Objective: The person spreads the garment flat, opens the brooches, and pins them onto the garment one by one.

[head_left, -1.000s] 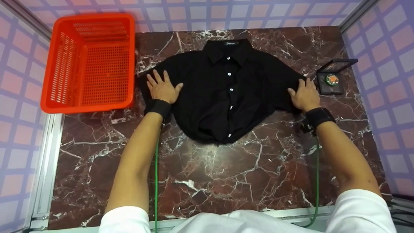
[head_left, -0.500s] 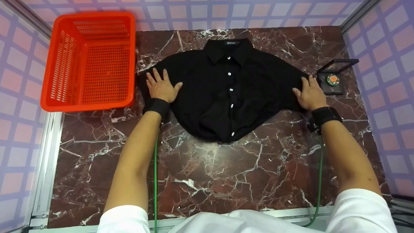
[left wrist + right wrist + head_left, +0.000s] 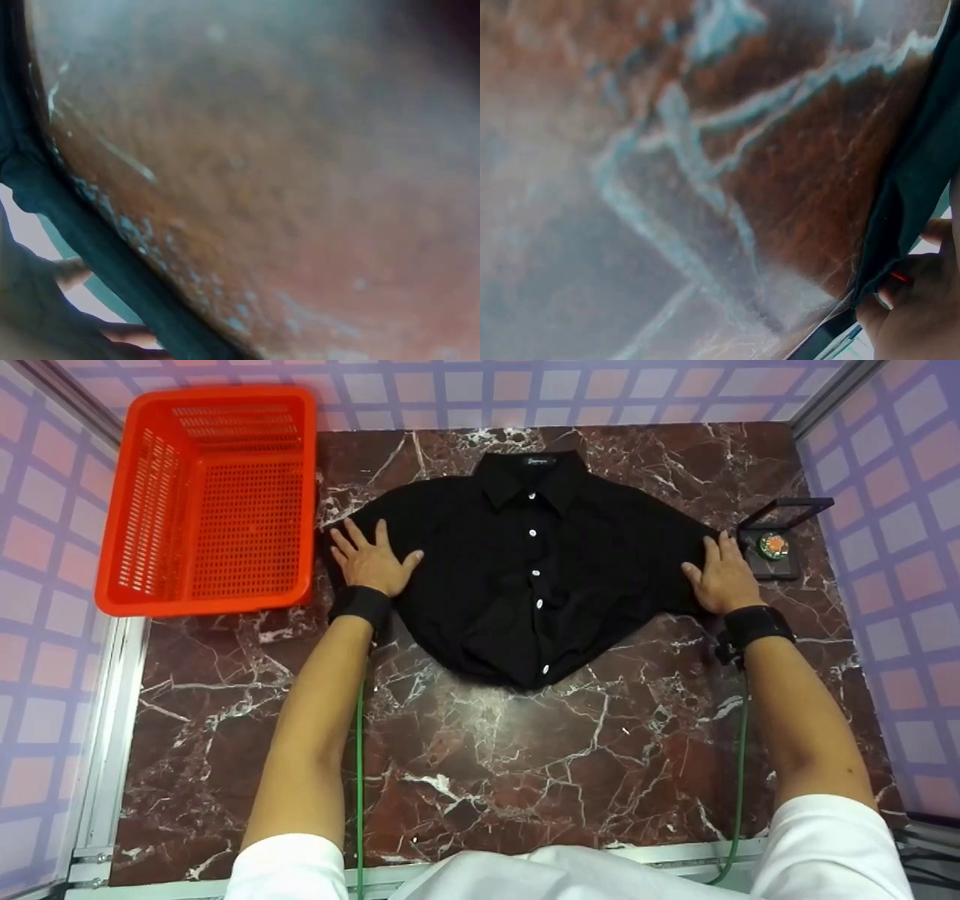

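With both hands flat, fingers straight, left hand (image 3: 373, 562) and right hand (image 3: 721, 578) pressing the sleeve ends of the black shirt (image 3: 525, 562) spread mid-surface (image 3: 487, 750), smoothing looks nearly done, hem bunched, folding not yet begun.

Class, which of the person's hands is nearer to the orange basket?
Left. The left hand rests flat on the black shirt just beside the orange basket; the right hand presses the shirt's far side.

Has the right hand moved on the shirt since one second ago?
Yes. The right hand has slid outward along the black shirt, toward the small black case; its fingertips now lie beside the case.
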### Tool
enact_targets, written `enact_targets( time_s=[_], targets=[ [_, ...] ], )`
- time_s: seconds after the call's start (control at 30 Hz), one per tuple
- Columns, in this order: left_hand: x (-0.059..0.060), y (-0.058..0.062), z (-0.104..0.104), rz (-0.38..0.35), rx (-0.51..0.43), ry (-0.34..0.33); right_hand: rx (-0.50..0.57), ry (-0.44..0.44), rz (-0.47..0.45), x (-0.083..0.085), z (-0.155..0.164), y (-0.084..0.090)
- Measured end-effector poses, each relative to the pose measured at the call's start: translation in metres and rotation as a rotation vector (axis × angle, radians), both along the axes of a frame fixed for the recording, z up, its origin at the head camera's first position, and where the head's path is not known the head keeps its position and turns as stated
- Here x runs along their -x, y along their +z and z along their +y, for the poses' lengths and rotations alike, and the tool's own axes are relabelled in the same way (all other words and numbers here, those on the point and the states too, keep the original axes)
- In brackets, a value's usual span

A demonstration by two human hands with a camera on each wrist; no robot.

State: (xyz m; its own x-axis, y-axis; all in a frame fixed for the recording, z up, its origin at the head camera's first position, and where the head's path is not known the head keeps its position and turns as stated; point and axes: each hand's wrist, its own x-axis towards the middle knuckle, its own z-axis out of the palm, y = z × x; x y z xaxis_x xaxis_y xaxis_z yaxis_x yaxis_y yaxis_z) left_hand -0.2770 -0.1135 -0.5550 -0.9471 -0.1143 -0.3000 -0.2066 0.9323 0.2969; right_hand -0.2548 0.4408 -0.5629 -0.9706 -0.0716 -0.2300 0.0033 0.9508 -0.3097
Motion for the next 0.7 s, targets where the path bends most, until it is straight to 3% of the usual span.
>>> enact_targets(
  time_s=[0.17,0.33,0.5,0.7],
  targets=[
    [-0.003,0.005,0.001,-0.016,-0.009,-0.011,0.033,0.004,0.039,-0.002,-0.005,0.002],
    [-0.01,0.015,0.005,0.041,-0.05,-0.069,0.116,0.034,0.224,-0.013,-0.024,0.009],
    [-0.026,0.034,0.018,0.144,-0.163,-0.245,0.212,0.133,0.356,-0.036,-0.068,0.025],
    [-0.043,0.06,0.058,0.141,-0.245,-0.524,0.285,0.381,0.435,-0.077,-0.12,0.04]
  ],
)
